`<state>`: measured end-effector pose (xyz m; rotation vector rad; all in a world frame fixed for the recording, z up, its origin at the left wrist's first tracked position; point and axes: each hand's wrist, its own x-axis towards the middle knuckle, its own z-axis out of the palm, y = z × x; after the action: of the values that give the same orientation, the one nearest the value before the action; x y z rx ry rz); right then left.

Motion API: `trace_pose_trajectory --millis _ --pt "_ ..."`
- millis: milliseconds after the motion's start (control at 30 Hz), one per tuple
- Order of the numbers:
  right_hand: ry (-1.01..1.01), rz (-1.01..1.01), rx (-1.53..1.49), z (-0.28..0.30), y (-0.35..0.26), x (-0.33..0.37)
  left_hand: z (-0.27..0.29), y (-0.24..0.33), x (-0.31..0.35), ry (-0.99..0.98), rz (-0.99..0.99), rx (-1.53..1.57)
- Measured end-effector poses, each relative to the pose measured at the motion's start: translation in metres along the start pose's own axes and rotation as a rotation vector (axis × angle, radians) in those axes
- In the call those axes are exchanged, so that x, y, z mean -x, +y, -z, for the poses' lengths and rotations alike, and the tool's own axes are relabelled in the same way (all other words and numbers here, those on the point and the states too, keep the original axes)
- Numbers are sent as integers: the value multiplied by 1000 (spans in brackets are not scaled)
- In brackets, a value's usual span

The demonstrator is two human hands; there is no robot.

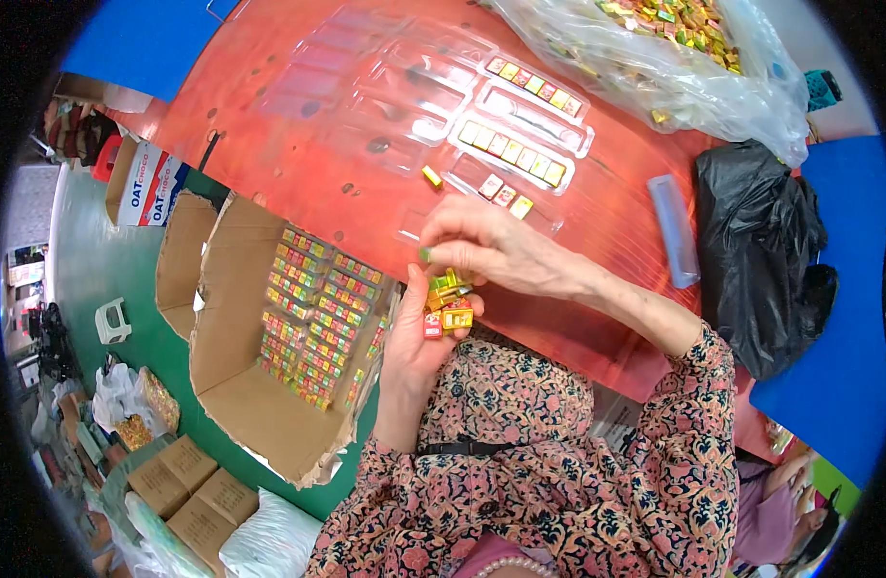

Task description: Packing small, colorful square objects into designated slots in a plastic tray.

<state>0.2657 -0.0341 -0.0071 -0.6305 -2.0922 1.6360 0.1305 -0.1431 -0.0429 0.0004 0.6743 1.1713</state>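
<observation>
My left hand (404, 337) is cupped palm up around several small foil-wrapped pieces (451, 301), gold, yellow-green and red. Just above it, my right hand (506, 252) pinches a small green wrapped piece (425, 255) between thumb and finger. On the red table beyond lie clear plastic trays. One tray (561, 144) has two filled rows of wrapped pieces, and nearer me a partly filled row (505, 197) holds a few. One loose yellow piece (431, 176) lies on the table beside the trays.
A large clear bag (645, 91) of wrapped pieces sits at the far right. Nearer are a black plastic bag (756, 250) and a bluish translucent strip (673, 231). Left of me, an open cardboard box (236, 356) holds packed rows of pieces. Another person (775, 511) is at lower right.
</observation>
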Motion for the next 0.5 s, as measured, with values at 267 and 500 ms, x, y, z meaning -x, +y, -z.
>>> trace_pose_trajectory --millis 267,500 --pt "425 -26 306 62 7 18 4 17 1 -15 15 131" --pt "153 67 989 61 31 28 21 33 -7 15 -27 199"
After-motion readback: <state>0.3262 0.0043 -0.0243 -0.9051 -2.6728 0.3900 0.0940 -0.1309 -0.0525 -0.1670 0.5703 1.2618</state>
